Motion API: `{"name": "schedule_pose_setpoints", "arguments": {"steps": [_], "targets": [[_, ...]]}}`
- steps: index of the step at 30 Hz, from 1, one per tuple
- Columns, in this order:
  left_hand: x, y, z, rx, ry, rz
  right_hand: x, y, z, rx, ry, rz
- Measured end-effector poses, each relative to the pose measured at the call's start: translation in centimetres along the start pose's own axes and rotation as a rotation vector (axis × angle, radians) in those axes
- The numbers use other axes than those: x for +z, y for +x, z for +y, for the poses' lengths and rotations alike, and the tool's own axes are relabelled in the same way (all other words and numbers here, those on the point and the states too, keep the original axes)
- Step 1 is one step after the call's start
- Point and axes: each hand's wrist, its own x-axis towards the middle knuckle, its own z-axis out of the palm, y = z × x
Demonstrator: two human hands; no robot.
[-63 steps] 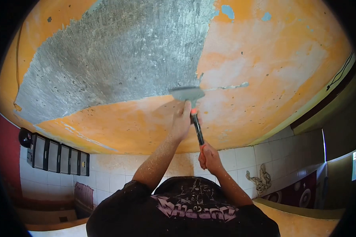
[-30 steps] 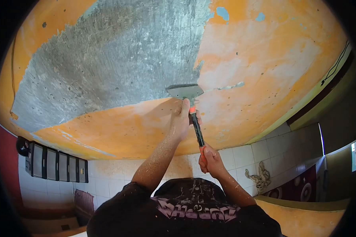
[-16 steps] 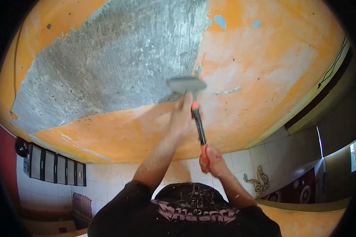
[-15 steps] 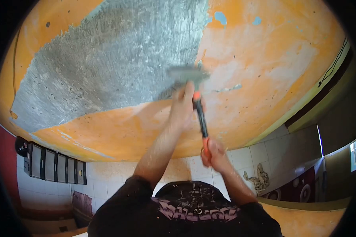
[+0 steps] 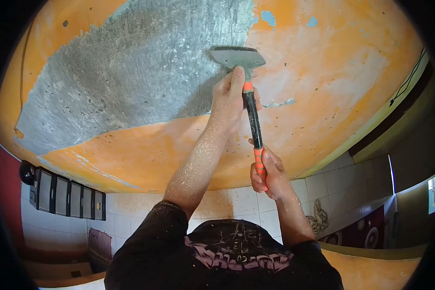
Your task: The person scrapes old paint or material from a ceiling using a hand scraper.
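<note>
A long-handled scraper (image 5: 253, 118) is held in both hands, its wide grey head against or close to the wall. My left hand (image 5: 231, 94) is closed round the neck just below the head, with the thumb up along it. Lower down, my right hand (image 5: 270, 175) wraps the orange-and-green grip at the handle's end. The head lies at the border between bare grey plaster (image 5: 145, 72) and orange paint (image 5: 324, 87). Pale flakes cover my left forearm.
Black-framed drawers (image 5: 70, 195) stand at lower left with a round black object (image 5: 27, 172) beside them. A crumpled cloth (image 5: 318, 217) lies on the tiled floor (image 5: 244, 200) at right. Dark cables (image 5: 408, 79) hang along the wall's right side.
The scraper and both hands have moved up the wall, the head travelling farthest. The scraper head was blurred by motion before and is sharp now. Both hands keep their hold.
</note>
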Motion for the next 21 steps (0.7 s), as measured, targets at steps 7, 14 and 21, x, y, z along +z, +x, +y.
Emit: {"name": "schedule_pose_setpoints", "arguments": {"steps": [7, 14, 21], "targets": [[-2.1, -2.4, -4.3, -0.102, -0.064, 0.063, -0.8, -1.6, 3.2, 0.119, -0.011, 0.030], [0.8, 0.2, 0.6, 0.019, -0.033, 0.013, 0.5, -0.4, -2.2, 0.039, 0.000, 0.016], [0.3, -0.1, -0.1, 0.002, -0.024, 0.044, -0.4, -0.4, -0.1, 0.037, 0.017, 0.017]]}}
